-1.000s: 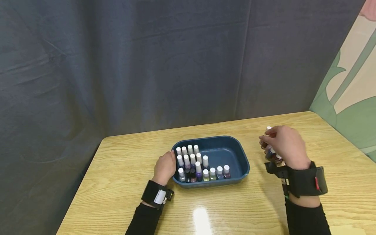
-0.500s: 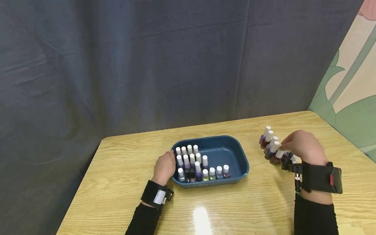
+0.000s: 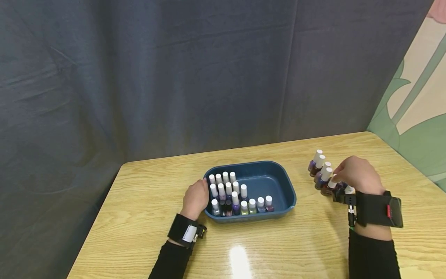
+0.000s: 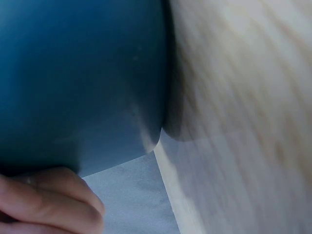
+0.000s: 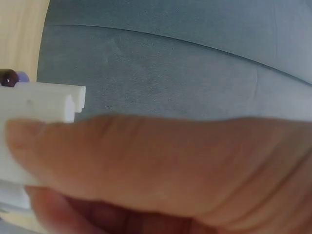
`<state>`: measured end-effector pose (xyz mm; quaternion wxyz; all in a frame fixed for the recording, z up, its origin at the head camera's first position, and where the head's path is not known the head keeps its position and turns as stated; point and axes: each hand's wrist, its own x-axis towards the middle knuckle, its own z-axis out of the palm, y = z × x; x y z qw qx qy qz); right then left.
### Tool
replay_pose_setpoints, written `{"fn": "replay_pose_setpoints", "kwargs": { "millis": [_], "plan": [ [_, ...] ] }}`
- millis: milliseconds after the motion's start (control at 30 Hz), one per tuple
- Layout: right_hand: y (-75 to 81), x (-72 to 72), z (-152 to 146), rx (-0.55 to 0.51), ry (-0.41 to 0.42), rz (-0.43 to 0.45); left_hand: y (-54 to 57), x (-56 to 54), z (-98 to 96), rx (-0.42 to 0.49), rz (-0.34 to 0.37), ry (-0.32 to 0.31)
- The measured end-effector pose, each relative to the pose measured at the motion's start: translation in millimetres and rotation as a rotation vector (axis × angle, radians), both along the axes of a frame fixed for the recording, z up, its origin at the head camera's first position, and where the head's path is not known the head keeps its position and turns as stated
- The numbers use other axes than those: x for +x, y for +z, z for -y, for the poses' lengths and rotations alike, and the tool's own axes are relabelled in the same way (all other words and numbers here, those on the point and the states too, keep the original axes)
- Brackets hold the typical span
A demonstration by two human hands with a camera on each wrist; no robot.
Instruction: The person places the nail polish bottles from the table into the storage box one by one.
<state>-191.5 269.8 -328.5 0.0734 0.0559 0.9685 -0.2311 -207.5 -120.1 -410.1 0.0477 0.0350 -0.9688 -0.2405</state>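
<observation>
My left hand (image 3: 196, 198) grips the left end of a dark blue basin (image 3: 268, 166), its curled fingers against the outer wall in the left wrist view. Inside stand several nail polish bottles (image 3: 235, 205), mostly white-capped, grouped on the left and along the near side. At the right, my right hand (image 3: 360, 175) pinches the white cap of a dark reddish nail polish bottle (image 3: 326, 190), which stands at the near end of a slanting row. In the right wrist view the thumb lies against a white cap (image 5: 14, 161); the fingertips behind it are mostly hidden.
Several more white-capped bottles (image 3: 317, 159) in purple and dark tones stand upright in that row, and others are partly covered by the right hand. The wooden table (image 3: 156, 182) ends at a grey curtain (image 3: 209, 77); a floral panel (image 3: 414, 97) is at the right.
My right hand has moved right and slightly nearer, from over the row's far bottles to its near end, and has hardly shifted since half a second ago. The left hand stays put.
</observation>
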Motion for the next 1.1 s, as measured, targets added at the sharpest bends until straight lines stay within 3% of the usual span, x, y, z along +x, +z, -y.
{"fn": "replay_pose_setpoints", "kwargs": {
  "millis": [267, 600, 800, 933, 1100],
  "plan": [
    [11.8, 6.9, 1.7, 0.02, 0.075, -0.058, 1.0, 0.5, -0.7, -0.003, -0.006, -0.001],
    [29.7, 20.5, 38.9, 0.01, 0.104, -0.325, 0.0, 0.7, -0.4, -0.002, -0.028, -0.007],
    [28.8, 20.0, 76.3, -0.061, 0.137, -0.458, -0.5, 0.7, -0.9, -0.001, -0.026, -0.006],
    [25.5, 20.2, 102.5, -0.08, 0.203, -0.551, 0.5, 0.8, -1.0, 0.002, -0.02, -0.003],
    [16.3, 21.7, 131.6, -0.08, 0.311, -0.575, 1.5, 0.5, -1.0, 0.0, -0.012, -0.001]
  ]
}}
